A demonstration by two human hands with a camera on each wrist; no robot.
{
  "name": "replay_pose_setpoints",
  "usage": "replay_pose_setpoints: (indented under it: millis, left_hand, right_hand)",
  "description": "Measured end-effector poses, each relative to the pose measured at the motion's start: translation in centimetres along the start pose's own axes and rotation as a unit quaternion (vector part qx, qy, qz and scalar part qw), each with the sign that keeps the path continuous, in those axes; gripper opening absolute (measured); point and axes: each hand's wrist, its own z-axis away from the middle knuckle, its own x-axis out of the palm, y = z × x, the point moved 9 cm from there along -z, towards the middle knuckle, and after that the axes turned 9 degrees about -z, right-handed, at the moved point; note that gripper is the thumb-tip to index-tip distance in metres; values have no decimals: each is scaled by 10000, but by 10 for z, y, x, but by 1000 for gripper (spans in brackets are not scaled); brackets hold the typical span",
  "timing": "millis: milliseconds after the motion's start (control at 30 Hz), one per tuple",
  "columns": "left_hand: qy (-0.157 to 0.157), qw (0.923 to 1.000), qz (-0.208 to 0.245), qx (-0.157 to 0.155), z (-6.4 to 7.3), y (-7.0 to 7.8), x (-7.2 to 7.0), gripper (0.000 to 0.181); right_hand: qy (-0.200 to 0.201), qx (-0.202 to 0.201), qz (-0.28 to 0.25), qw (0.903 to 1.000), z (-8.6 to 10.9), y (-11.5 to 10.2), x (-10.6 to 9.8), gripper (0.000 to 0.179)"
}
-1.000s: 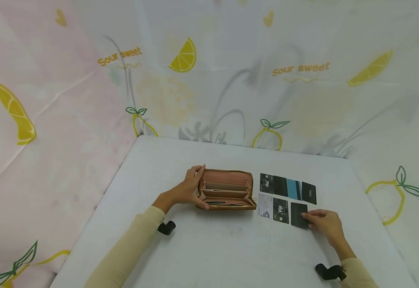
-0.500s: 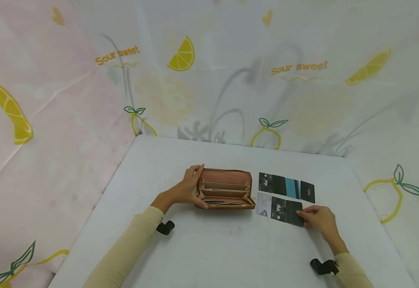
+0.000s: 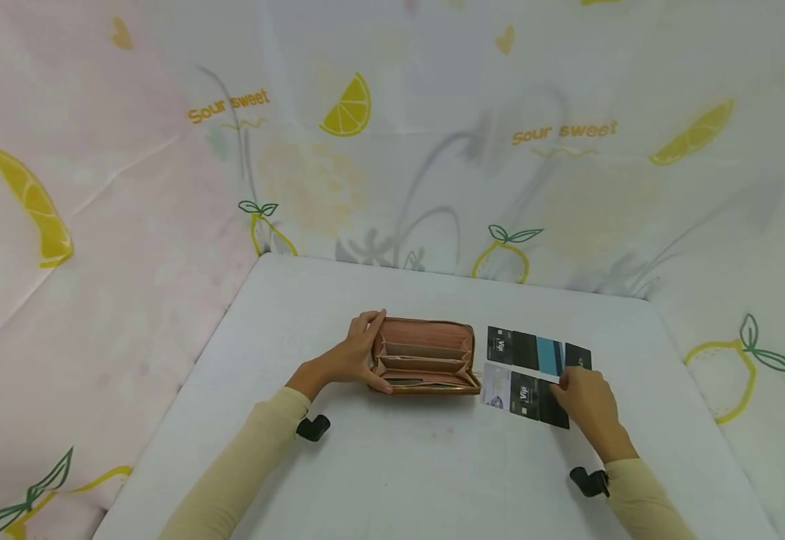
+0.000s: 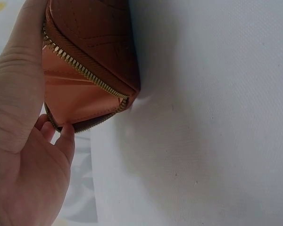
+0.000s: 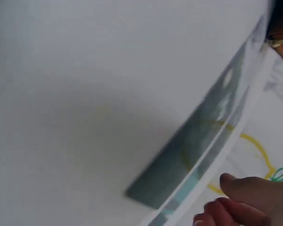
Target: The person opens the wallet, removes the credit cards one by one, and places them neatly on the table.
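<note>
My left hand (image 3: pixel 348 358) holds the left side of a brown zip-around wallet (image 3: pixel 426 332), thumb at the front edge and fingers at the back. The wallet gapes, its pleated compartments showing; brass zip teeth (image 4: pixel 85 70) line its edge in the left wrist view. To its right lie two rows of cards. A plain dark card (image 3: pixel 552 409) ends the front row, beside a black Vip card (image 3: pixel 525 395) and a silvery card (image 3: pixel 496 386). My right hand (image 3: pixel 591 405) hovers over that end, partly covering a dark card (image 3: pixel 577 355) behind. Its fingers (image 5: pixel 217 212) are loosely bent around nothing.
The back row also has another Vip card (image 3: pixel 499 345), a black card (image 3: pixel 524 349) and a blue-striped card (image 3: pixel 549 356). A white cloth covers the table (image 3: pixel 399 472). Lemon-printed fabric (image 3: pixel 419 150) hangs behind and at the sides.
The plain dark card has slid left against the Vip card in the front row. My right hand has let go of it and moved up and left. The left hand stays on the wallet.
</note>
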Motion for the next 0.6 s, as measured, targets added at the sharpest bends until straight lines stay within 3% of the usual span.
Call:
replay_pose_setpoints:
  millis: [67,100,200,267,333,400,500,600]
  left_hand:
    - [24,10000,19,10,0,1,1,146]
    - [49,10000,24,13,1,1,1,146]
    - [97,9999,-20,-20,2,-1,-1,146]
    - [104,9999,-28,-20,2,-1,-1,146]
    - [121,9999,-47,-4,1,-1,0,146]
    - [140,9999,-36,2,0,0,-1,146]
    - [91,9999,-18,-42,0,1,0,146]
    - [-16,10000,4,-80,1,3,1,145]
  right_hand:
    - [335,-877,-85,9955,-2,-32,0,10]
    - [472,-1441,-163,9883,-1,-50,1,7]
    - [668,-3128,-382,9467,8,-105,12,15]
    - [695,-3933,-550,9151,16,-132,21,23]
    - [682,-4284,-747,8979,20,-150,27,27]
    - [678,-4398,-918,8908,20,-163,32,28]
    - [408,-4372,-1048,8923,19,-176,41,24]
    - [-87,-4239,-950,9007,18,-186,53,19]
